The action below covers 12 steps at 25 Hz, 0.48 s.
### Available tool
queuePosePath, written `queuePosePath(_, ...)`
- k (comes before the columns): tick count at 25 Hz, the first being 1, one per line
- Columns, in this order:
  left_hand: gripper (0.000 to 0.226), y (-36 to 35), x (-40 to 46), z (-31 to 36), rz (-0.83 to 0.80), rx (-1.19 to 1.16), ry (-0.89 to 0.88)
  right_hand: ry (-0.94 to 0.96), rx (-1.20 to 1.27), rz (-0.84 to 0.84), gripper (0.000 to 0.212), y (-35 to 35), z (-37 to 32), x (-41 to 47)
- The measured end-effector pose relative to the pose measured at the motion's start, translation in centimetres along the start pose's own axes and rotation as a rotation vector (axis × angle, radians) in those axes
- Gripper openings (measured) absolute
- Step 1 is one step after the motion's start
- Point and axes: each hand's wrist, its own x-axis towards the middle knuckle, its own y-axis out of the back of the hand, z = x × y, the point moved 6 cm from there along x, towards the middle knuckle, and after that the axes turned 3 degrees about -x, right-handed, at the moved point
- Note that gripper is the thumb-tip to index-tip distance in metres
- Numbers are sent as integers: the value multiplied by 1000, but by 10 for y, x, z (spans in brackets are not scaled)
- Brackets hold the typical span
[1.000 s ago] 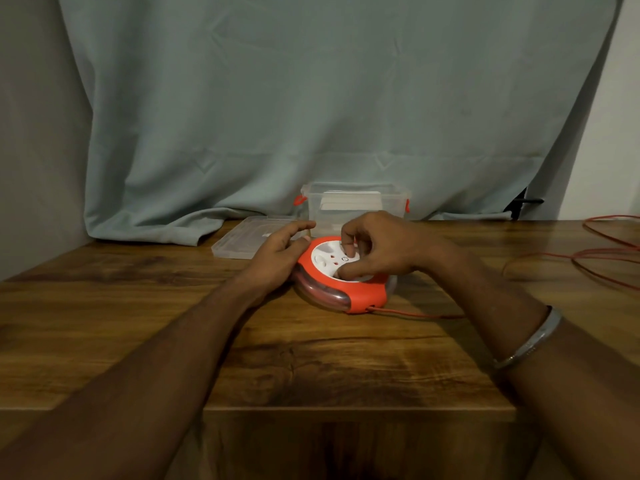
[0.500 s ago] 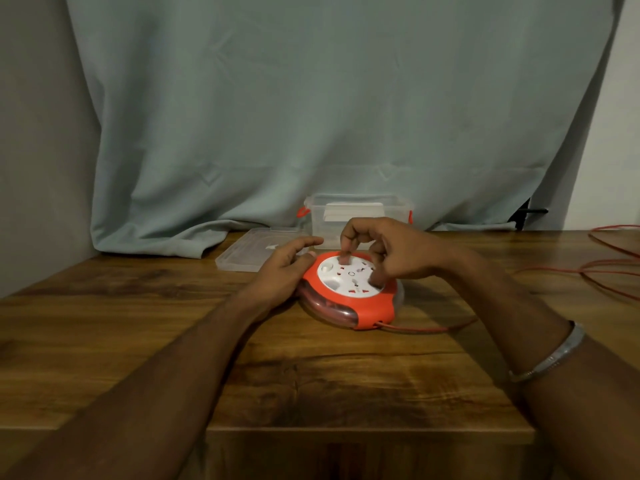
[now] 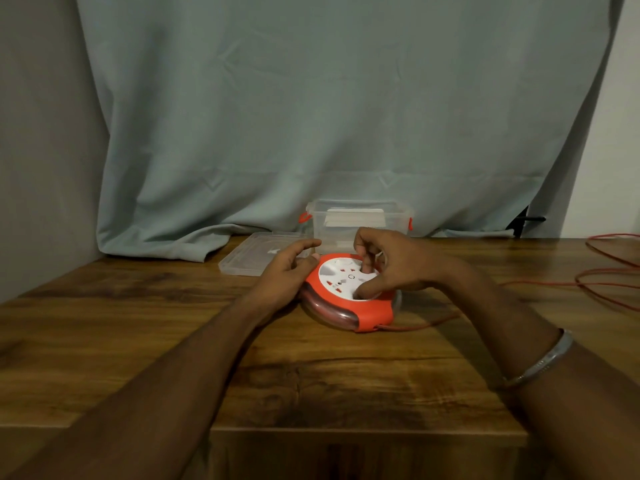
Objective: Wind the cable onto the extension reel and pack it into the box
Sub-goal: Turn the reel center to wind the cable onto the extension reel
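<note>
A round extension reel (image 3: pixel 372 311) with an orange rim and a white socket face lies flat on the wooden table (image 3: pixel 311 382). My left hand (image 3: pixel 287 271) rests against the reel's left edge, fingers spread over the rim. Over the white face, my right hand (image 3: pixel 394 268) curls with thumb and a finger pressed into it. A thin red cable (image 3: pixel 415 325) leaves the reel's front right and runs to loose loops (image 3: pixel 609 285) at the far right. Behind the reel stands the clear plastic box (image 3: pixel 360 220), open, with orange latches.
The box's clear lid (image 3: pixel 256 256) lies flat to the left of the box. A grey-green curtain (image 3: pixel 329 116) hangs behind the table. The table's front edge is close below my forearms. A dark handle (image 3: pixel 526 221) pokes out at the curtain's right.
My right hand's fingers have shifted around the white face, from its left side toward the back and right. The left hand has stayed on the rim. The view has tilted upward slightly.
</note>
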Motion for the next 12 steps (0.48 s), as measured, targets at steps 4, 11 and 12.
queuePosePath(4, 30, -1, 0, 1, -5, 14, -25, -30, -91, 48, 42, -5, -4, 4)
queuePosePath(11, 31, -2, 0, 2, -48, 52, -54, 112, 90, 167, 25, 6, -14, 3)
queuePosePath(12, 31, -2, -1, 3, -57, 54, -48, 110, 169, 113, 35, 9, -10, 2)
